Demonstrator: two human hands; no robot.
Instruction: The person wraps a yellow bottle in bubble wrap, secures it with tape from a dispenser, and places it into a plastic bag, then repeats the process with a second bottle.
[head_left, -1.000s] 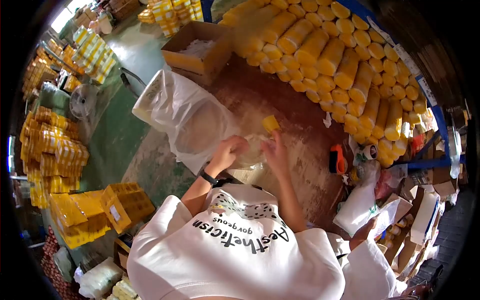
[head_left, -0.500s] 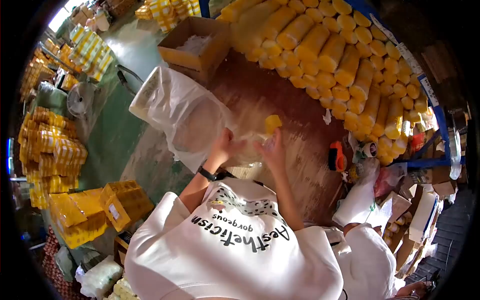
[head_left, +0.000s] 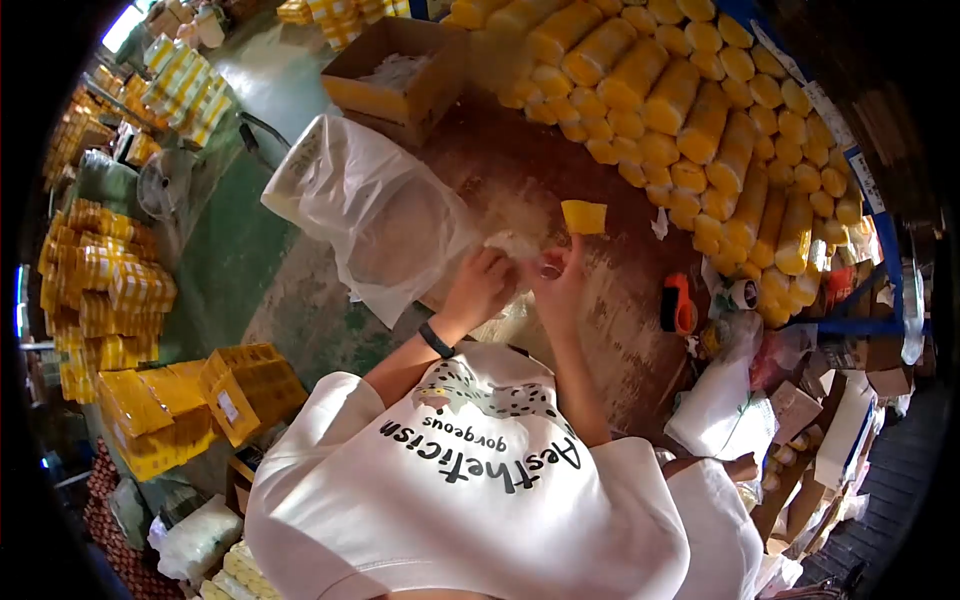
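Note:
My left hand (head_left: 482, 287), with a black band on its wrist, and my right hand (head_left: 558, 288) meet over the brown worktable (head_left: 620, 350). Both pinch a crumpled clear plastic bag (head_left: 512, 245) between their fingers. A small yellow piece (head_left: 583, 216) sits just beyond my right fingertips; I cannot tell whether it is inside the bag or lying on the table. My white printed shirt fills the lower middle of the view.
A big clear sack (head_left: 370, 210) lies to the left, with an open cardboard box (head_left: 400, 75) behind it. Wrapped yellow rolls (head_left: 690, 110) are piled at the back right. An orange tape dispenser (head_left: 677, 305) lies on the right. Another person's hand (head_left: 742, 466) is at the lower right. Yellow crates (head_left: 240, 395) stand on the floor.
Both hands have drawn closer together and lifted the bunched plastic bag. The yellow piece now sits farther up and to the right of my right hand.

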